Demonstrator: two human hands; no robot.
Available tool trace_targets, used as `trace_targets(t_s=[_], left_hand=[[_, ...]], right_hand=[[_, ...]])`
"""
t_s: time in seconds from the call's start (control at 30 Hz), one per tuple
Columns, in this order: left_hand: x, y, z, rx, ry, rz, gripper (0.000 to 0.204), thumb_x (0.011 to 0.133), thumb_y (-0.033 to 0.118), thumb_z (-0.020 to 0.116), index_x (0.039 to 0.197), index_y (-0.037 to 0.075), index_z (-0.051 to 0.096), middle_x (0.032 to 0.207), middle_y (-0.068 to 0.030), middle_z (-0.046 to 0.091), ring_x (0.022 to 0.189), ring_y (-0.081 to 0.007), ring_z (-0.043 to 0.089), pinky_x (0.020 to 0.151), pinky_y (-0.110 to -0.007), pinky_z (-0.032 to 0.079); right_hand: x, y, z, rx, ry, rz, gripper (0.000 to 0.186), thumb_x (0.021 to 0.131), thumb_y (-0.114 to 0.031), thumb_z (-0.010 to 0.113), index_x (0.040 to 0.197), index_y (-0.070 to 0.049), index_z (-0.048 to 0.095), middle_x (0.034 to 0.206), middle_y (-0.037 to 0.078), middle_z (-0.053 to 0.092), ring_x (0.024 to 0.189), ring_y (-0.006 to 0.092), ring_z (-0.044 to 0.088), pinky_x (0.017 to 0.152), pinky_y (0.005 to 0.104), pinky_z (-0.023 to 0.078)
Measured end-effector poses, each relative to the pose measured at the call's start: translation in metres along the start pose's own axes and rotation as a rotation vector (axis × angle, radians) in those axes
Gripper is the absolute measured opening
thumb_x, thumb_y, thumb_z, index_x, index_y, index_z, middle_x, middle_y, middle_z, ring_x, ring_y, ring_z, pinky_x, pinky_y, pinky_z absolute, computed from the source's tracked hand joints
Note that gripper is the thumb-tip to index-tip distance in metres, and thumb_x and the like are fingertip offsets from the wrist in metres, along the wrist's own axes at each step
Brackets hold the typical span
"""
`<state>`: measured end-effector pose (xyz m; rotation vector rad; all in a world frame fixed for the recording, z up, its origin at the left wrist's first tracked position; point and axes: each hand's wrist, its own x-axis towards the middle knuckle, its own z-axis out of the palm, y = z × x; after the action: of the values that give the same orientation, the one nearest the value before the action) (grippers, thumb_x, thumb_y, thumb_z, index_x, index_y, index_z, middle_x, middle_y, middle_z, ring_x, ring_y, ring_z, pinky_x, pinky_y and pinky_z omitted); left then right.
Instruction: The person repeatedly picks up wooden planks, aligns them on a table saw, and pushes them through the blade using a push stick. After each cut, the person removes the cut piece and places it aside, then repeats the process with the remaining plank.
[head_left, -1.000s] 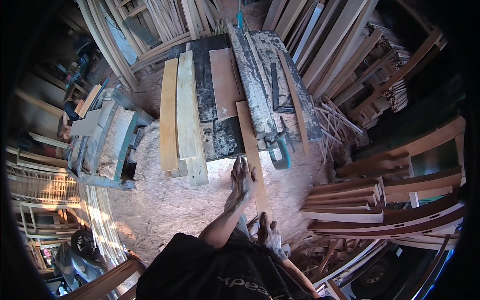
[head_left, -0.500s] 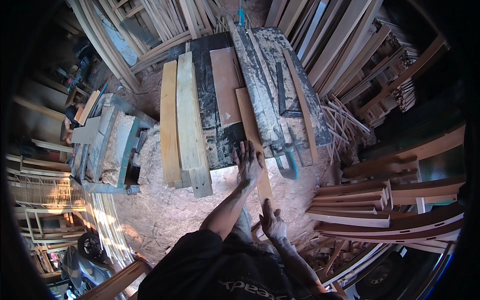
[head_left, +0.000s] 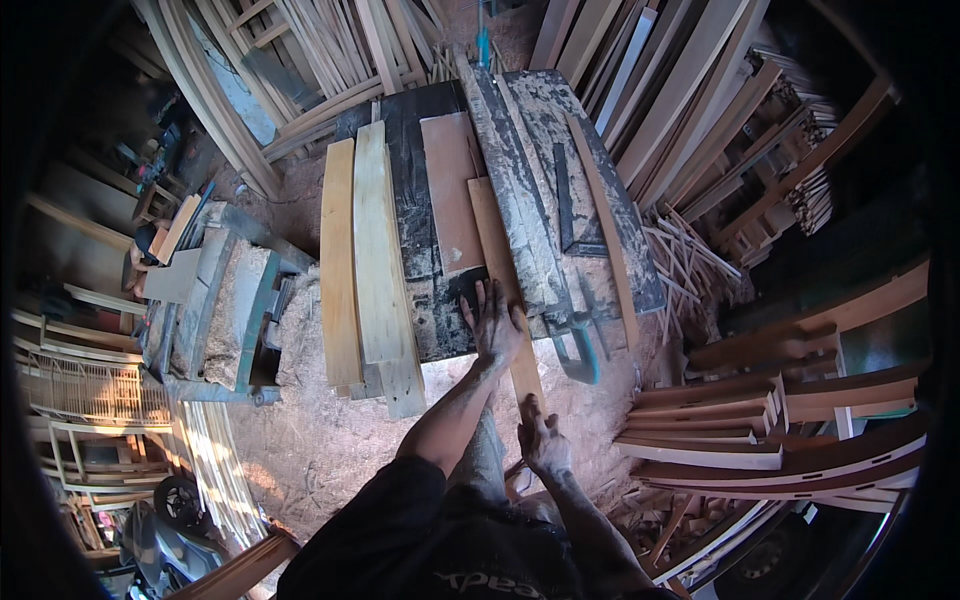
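Observation:
A narrow brown wooden plank (head_left: 497, 235) lies lengthwise on the dark, worn worktable (head_left: 425, 330), along a long scuffed rail (head_left: 510, 190). Its near end sticks out past the table's front edge toward me. My left hand (head_left: 495, 328) rests with fingers spread at the front of the table, against the plank's left side and partly over it. At the plank's near end is my right hand (head_left: 543, 440), closed around it; the thumb side is partly hidden. A reddish-brown flat panel (head_left: 450, 190) lies left of the plank, close beside it.
Two pale boards (head_left: 378, 250) (head_left: 340, 260) lie on the table's left side, overhanging its front. Right of the rail are a dark L-shaped square (head_left: 566, 210), a thin strip (head_left: 605, 220) and a teal handle (head_left: 578, 355). Stacked curved timber (head_left: 710, 445) stands at right; another machine (head_left: 225, 300) at left.
The plank has slid a little farther away along the rail, past the panel. Both hands have moved forward with it. My view has tilted slightly.

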<state>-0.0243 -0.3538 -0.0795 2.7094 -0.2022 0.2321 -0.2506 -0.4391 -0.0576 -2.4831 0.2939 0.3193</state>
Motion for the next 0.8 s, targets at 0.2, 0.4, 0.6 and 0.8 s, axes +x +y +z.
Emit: trace_targets(t_s=[0.2, 0.4, 0.6, 0.8], left_hand=[[0.027, -0.008, 0.006, 0.006, -0.028, -0.032, 0.061, 0.097, 0.028, 0.047, 0.147, -0.005, 0.035, 0.153, -0.0208, 0.038, 0.15, -0.0303, 0.018, 0.118, -0.059, 0.0], [0.003, -0.013, 0.002, -0.22, -0.013, -0.045, 0.063, 0.095, 0.024, 0.053, 0.148, -0.004, 0.032, 0.153, -0.0232, 0.036, 0.147, -0.0335, 0.026, 0.118, -0.059, 0.002], [-0.067, -0.001, -0.006, -0.16, -0.1, -0.07, 0.063, 0.096, 0.027, 0.052, 0.148, -0.004, 0.032, 0.151, -0.0284, 0.035, 0.147, -0.035, 0.027, 0.118, -0.06, 0.004], [-0.026, -0.01, 0.002, -0.161, -0.091, -0.041, 0.062, 0.095, 0.025, 0.053, 0.146, -0.005, 0.033, 0.152, -0.025, 0.036, 0.148, -0.0342, 0.023, 0.117, -0.06, 0.003]], right_hand=[[0.026, -0.005, 0.001, 0.012, 0.033, -0.029, 0.065, 0.094, -0.037, 0.057, 0.151, -0.022, 0.03, 0.103, 0.026, 0.055, 0.071, 0.047, 0.064, 0.06, 0.056, 0.053], [0.039, -0.004, 0.006, 0.019, 0.09, -0.077, 0.064, 0.094, -0.035, 0.058, 0.15, -0.019, 0.032, 0.102, 0.026, 0.056, 0.07, 0.0473, 0.064, 0.059, 0.0562, 0.052], [0.058, -0.017, -0.004, 0.063, 0.067, -0.065, 0.065, 0.094, -0.036, 0.057, 0.151, -0.023, 0.03, 0.102, 0.026, 0.056, 0.072, 0.0482, 0.064, 0.061, 0.0574, 0.052], [0.09, -0.035, -0.017, 0.07, 0.012, -0.018, 0.06, 0.096, -0.038, 0.052, 0.15, -0.025, 0.03, 0.105, 0.028, 0.053, 0.079, 0.0523, 0.063, 0.069, 0.0613, 0.051]])
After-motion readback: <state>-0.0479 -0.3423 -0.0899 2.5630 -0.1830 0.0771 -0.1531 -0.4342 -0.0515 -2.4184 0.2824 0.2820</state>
